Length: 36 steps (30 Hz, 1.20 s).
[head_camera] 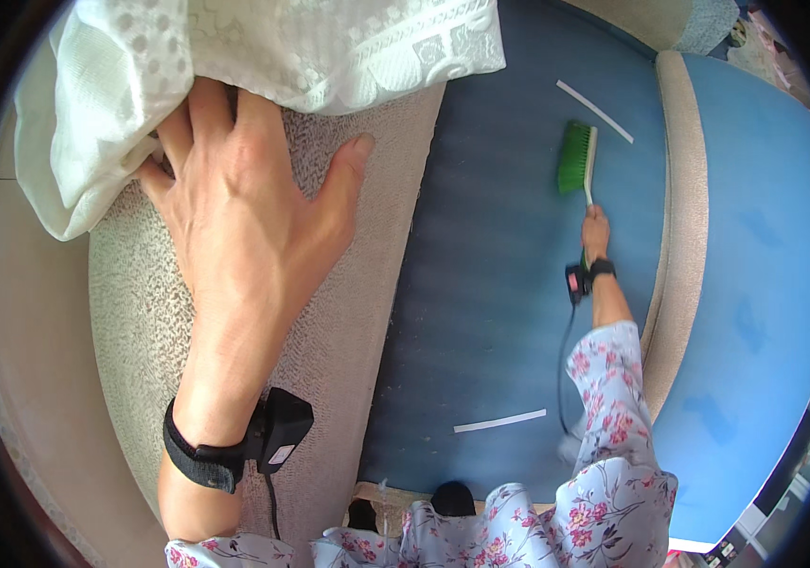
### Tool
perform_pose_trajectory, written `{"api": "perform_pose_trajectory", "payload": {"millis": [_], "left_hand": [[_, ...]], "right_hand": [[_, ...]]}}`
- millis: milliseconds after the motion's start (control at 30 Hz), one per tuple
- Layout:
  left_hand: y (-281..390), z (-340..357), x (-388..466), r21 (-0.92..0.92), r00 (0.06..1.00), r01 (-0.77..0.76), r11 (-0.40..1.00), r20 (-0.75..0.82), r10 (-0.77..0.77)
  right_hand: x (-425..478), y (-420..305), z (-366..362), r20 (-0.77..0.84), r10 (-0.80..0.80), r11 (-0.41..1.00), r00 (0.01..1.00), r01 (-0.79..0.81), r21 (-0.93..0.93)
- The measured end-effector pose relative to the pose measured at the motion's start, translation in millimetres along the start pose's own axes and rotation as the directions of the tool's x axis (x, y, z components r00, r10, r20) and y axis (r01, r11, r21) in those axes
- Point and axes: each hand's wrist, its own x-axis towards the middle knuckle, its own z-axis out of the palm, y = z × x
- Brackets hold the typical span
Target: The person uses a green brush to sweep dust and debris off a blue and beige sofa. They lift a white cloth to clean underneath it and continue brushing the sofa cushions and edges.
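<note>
My left hand lies palm down, fingers spread, on a beige textured upholstered sofa part. Its fingertips are hidden beneath a white lace cover; the thumb shows on the upholstery. Farther right, my right hand grips the pale handle of a hand brush with green bristles. The brush is over the dark blue fabric base of the sofa, with its bristles facing left. Whether they touch the fabric cannot be told. Small pale specks dot this base.
Two white strips lie on the blue base. On the right, a beige-edged cushion-like panel shows a light blue face. Black straps with small devices and cables circle both wrists. A tiled floor shows at left.
</note>
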Motion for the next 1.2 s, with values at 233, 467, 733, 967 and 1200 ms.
{"api": "perform_pose_trajectory", "payload": {"millis": [233, 467, 733, 967, 1200], "left_hand": [[-16.8, -1.0, -8.0, 0.087, 0.999, -0.007, 0.996, 0.045, 0.003], [-14.3, -1.3, -4.1, 0.049, 1.0, -0.003, 0.999, -0.005, 0.003], [-20.3, 22.9, -0.2, 0.132, 0.983, -0.045, 0.99, -0.171, 0.068], [-12.8, 9.0, -4.1, 0.09, 0.985, -0.133, 0.987, -0.102, 0.142], [-17.0, -3.2, -6.5, 0.076, 0.996, -0.055, 0.996, -0.065, 0.06]], "right_hand": [[-141.4, 13.9, 19.9, 0.373, -0.169, 0.981, 0.912, 0.193, -0.027], [-230.9, 0.8, -57.4, 0.632, -0.176, 0.982, 0.755, 0.177, 0.062], [8.4, -112.5, 58.3, 0.217, -0.139, 0.939, 0.966, 0.059, 0.338], [-80.5, -49.6, 90.7, 0.357, -0.461, 0.864, 0.812, 0.503, -0.028], [-269.0, 22.3, -75.4, 0.877, -0.169, 0.939, 0.45, 0.343, 0.005]]}}
